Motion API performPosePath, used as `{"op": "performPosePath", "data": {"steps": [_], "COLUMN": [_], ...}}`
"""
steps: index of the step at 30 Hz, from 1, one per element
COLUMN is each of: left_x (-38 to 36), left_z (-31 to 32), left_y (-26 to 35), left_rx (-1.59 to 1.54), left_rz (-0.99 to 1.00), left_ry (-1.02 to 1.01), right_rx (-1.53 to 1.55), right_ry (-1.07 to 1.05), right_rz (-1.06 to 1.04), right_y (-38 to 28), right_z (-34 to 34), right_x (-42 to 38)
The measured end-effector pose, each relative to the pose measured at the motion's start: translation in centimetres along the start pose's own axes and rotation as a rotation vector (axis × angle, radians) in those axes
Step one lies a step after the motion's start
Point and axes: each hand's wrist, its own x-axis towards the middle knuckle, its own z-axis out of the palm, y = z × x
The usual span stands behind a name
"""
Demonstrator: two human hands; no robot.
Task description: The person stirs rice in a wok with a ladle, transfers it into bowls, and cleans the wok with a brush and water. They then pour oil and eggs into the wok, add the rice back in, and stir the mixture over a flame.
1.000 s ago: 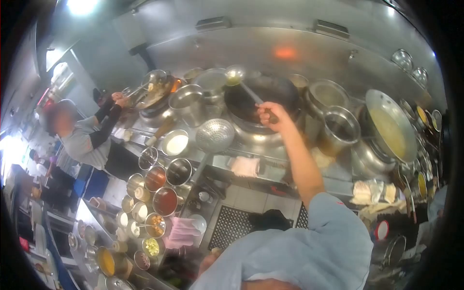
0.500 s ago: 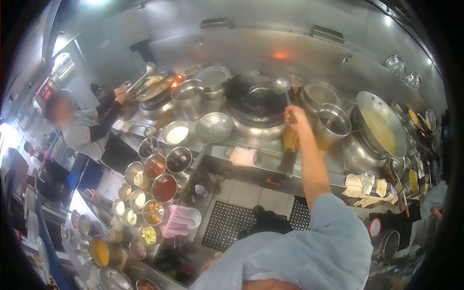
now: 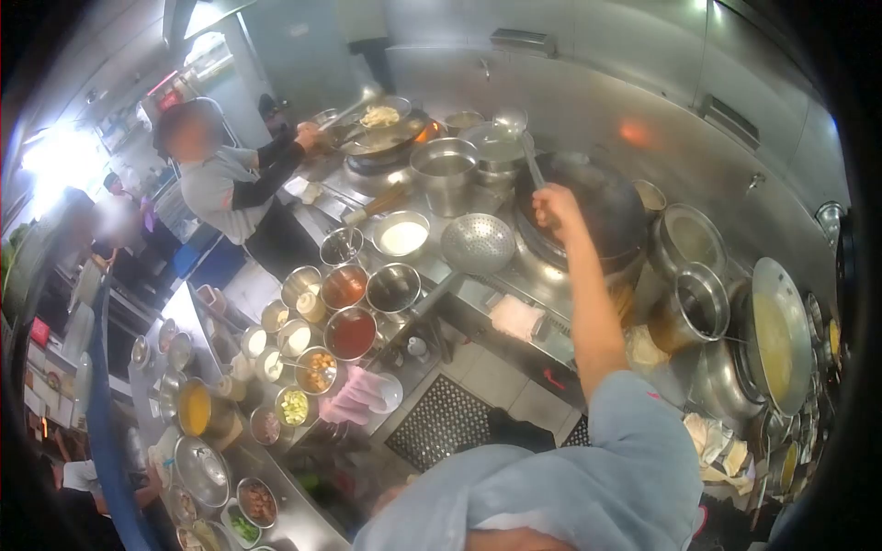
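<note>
My right hand [image 3: 556, 208] is closed around the handle of a metal ladle [image 3: 531, 158]. The ladle's bowl is raised above a lidded or full steel pot behind the burners. Under and beside this hand sits a large dark wok [image 3: 602, 197], hazy with what looks like steam. Left of the wok, a perforated strainer [image 3: 478, 243] rests on the counter. Of my left arm only a patch of skin, perhaps my left hand [image 3: 390, 499], shows beside my shirt; its fingers are hidden.
A co-worker [image 3: 225, 184] tends a flaming wok [image 3: 381, 138] at the left. Steel bowls of sauces and ingredients, including red sauce [image 3: 351, 332], crowd the side counter. On the right stand a steel pot [image 3: 689, 308] and a big tilted wok [image 3: 779, 335]. A folded cloth [image 3: 517, 317] lies at the stove edge.
My view has turned left, so the stove appears shifted right. My right hand, still gripping the ladle, has gone from the wok's right side to its left, and the ladle's bowl is over the rear pot.
</note>
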Motion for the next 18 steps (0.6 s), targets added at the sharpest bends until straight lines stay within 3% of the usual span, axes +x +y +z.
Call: {"op": "performPosePath", "data": {"steps": [3, 4, 8, 10, 11, 12, 13, 14, 16, 18], "left_x": [-1.6, -1.5, 3.5, 8.8, 11.8, 13.8, 15.8, 17.3, 20.8, 25.2], "left_z": [-7.0, -9.1, -12.6, -10.1, -7.8, -4.5, -0.1, 4.4, 12.8, 17.8], "left_y": [8.2, 11.3, 22.5, 26.2, 27.1, 28.4, 28.2, 27.1, 23.9, 21.0], "left_rx": [0.41, 0.546, 0.921, 0.92, 0.885, 0.841, 0.822, 0.824, 0.93, 1.211], "left_rz": [0.4, 0.585, 1.47, 1.817, 1.919, 1.877, 1.722, 1.493, 1.104, 0.962], "left_ry": [-0.034, -0.082, -0.389, -0.604, -0.725, -0.803, -0.866, -0.894, -0.839, -0.728], "right_rx": [-0.123, -0.001, 0.366, 0.315, 0.16, 0.172, 0.318, 0.338, 0.309, 0.215], "right_ry": [0.144, 0.19, 0.037, 0.158, 0.365, 0.346, 0.226, 0.291, 0.355, 0.35], "right_rz": [-0.173, -0.212, -0.087, 0.078, 0.145, 0.062, -0.032, 0.018, 0.075, 0.107], "right_y": [1.2, 2.6, 6.8, 8.6, 5.9, 8.1, 8.8, 9.3, 9.9, 9.3], "right_z": [1.8, 1.2, -3.9, -6.3, -5.5, -7.4, -8.5, -9.0, -10.4, -10.6], "right_x": [-1.7, -2.8, -11.3, -15.2, -19.2, -19.5, -20.8, -22.0, -23.9, -26.0]}}
